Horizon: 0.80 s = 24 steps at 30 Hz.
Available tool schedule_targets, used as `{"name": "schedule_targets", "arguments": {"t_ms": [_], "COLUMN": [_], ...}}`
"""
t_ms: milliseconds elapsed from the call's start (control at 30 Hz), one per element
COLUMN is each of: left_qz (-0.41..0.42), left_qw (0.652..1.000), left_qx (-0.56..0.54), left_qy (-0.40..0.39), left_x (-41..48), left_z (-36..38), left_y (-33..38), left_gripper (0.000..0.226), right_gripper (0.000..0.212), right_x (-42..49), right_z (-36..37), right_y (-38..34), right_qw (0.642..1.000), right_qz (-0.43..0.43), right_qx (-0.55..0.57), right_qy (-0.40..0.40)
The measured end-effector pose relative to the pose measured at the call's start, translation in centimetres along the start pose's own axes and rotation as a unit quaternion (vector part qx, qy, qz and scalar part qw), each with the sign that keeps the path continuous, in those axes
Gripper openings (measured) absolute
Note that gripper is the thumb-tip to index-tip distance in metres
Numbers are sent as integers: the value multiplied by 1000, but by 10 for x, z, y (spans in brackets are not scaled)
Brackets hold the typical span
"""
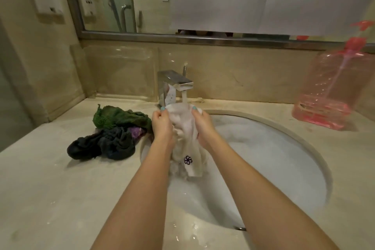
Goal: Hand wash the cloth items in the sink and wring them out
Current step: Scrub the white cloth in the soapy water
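Note:
A white cloth [185, 128] with a small purple flower mark hangs wet over the white oval sink [284, 148]. My left hand [162, 126] grips its upper left edge and my right hand [203, 126] grips its upper right edge, holding the top under water running from the chrome faucet [174, 83]. The cloth's lower end dangles between my forearms above the basin. A heap of other cloth items lies on the counter left of the sink: a green one [119, 116], a dark grey one [105, 146] and a purple one [136, 131].
A pink transparent pump bottle [332, 95] stands on the beige counter [50, 189] at the right, behind the sink. A mirror and marble backsplash run along the back wall. Wall sockets sit at the upper left. The counter is wet.

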<state>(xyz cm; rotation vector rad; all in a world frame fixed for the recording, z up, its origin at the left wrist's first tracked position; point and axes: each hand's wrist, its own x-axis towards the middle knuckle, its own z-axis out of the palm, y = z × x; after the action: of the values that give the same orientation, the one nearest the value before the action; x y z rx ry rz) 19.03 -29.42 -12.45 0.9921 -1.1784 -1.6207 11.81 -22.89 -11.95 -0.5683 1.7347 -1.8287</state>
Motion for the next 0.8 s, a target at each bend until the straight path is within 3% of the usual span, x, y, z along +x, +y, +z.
{"name": "schedule_targets", "arguments": {"t_ms": [67, 200, 367, 567, 633, 800], "left_qz": [-13, -20, -36, 86, 81, 134], "left_qw": [1000, 999, 988, 992, 990, 966], "left_qx": [-19, 18, 116, 90, 117, 188], "left_qy": [2, -28, -92, -25, -20, -116], "left_x": [3, 0, -5, -12, -18, -39], "left_z": [-3, -1, 4, 2, 4, 21], "left_y": [0, 3, 4, 13, 11, 5], "left_gripper": [23, 13, 32, 32, 30, 35], "right_gripper": [32, 21, 21, 45, 48, 38], "right_x": [2, 7, 8, -27, -27, -6], "right_z": [3, 0, -1, 13, 16, 0], "right_y": [1, 1, -9, -3, -5, -9], "right_qw": [1000, 1000, 998, 964, 962, 969], "right_qz": [-5, 1, -41, -129, -141, -88], "right_qx": [-3, 1, 33, -231, -235, -209], "right_qy": [-11, -5, 34, -29, 6, 101]}}
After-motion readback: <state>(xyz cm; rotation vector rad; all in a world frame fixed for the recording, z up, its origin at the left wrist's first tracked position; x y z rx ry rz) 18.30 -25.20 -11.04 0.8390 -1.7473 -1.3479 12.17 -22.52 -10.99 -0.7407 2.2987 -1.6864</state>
